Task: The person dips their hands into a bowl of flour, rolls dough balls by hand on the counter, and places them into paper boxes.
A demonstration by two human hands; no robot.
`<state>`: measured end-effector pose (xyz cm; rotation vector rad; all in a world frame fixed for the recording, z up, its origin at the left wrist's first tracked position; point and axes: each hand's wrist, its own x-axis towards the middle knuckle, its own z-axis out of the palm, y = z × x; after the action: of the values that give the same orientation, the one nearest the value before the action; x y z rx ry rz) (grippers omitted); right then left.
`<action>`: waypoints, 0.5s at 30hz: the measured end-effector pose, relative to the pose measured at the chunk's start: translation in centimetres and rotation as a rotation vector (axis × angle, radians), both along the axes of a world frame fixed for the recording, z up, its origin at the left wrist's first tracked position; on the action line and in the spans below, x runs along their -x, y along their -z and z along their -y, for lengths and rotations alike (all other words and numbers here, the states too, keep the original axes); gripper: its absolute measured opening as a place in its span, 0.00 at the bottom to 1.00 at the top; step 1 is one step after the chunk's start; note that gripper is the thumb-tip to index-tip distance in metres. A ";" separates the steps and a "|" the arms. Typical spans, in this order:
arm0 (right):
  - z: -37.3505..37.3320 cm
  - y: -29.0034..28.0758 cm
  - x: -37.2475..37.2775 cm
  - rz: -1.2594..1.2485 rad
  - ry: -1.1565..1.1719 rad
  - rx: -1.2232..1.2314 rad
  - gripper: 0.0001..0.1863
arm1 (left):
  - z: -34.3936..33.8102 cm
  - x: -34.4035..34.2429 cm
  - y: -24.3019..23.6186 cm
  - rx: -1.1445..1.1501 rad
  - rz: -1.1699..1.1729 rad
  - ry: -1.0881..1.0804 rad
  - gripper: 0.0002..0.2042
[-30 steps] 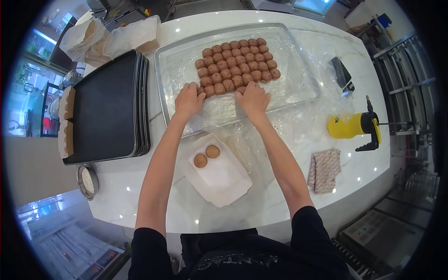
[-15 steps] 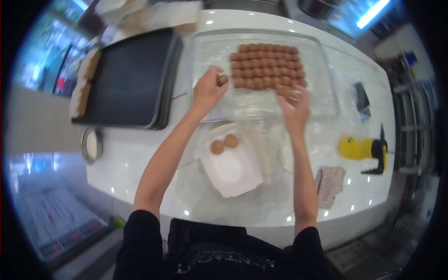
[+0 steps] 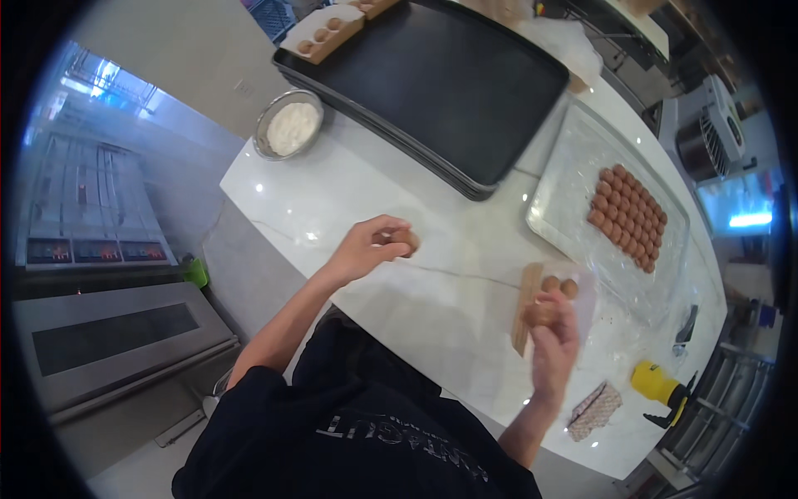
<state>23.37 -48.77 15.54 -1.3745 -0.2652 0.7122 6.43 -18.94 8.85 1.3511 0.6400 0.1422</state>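
Note:
My left hand point(image 3: 366, 249) is closed round a brown dough ball point(image 3: 409, 244) above the white counter, left of the small cardboard tray. My right hand point(image 3: 555, 353), slightly blurred, grips another brown dough ball point(image 3: 540, 314) over the paper-lined cardboard tray point(image 3: 523, 331), where two balls point(image 3: 568, 288) sit at the far side. Beyond it on the right, a large metal tray point(image 3: 544, 208) lined with clear plastic holds several rows of reddish-brown balls point(image 3: 623, 218).
Stacked black baking pans point(image 3: 436, 83) fill the back, with cardboard trays of balls point(image 3: 320, 33) on their left end. A steel bowl of white powder point(image 3: 291, 126) is beside them. A folded cloth point(image 3: 594, 409), yellow sprayer point(image 3: 652, 384) and black tool point(image 3: 687, 324) lie right.
My view has turned left toward the pans and bowl. My hands have left the rows of balls and come back nearer me, each with a ball in it.

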 end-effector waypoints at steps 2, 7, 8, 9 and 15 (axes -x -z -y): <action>-5.4 2.6 2.5 -0.093 -0.130 0.078 0.28 | -4.1 4.0 0.4 -0.081 -0.024 -0.077 0.21; -22.3 4.2 8.3 -0.284 -0.324 -0.027 0.29 | -16.8 9.9 -1.0 -0.423 -0.069 -0.274 0.23; -25.7 4.2 9.4 -0.339 -0.371 -0.113 0.28 | -19.4 11.0 -1.0 -0.551 -0.114 -0.314 0.24; -29.0 4.4 10.3 -0.395 -0.420 -0.197 0.28 | -21.8 11.8 -0.8 -0.625 -0.123 -0.326 0.25; -45.7 6.9 11.7 0.286 -0.362 0.132 0.23 | -30.3 11.3 0.8 -0.929 -0.108 -0.271 0.22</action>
<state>11.71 -3.07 8.67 -1.5747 -0.7177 0.8409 -4.90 11.33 8.08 2.1622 0.8975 0.6485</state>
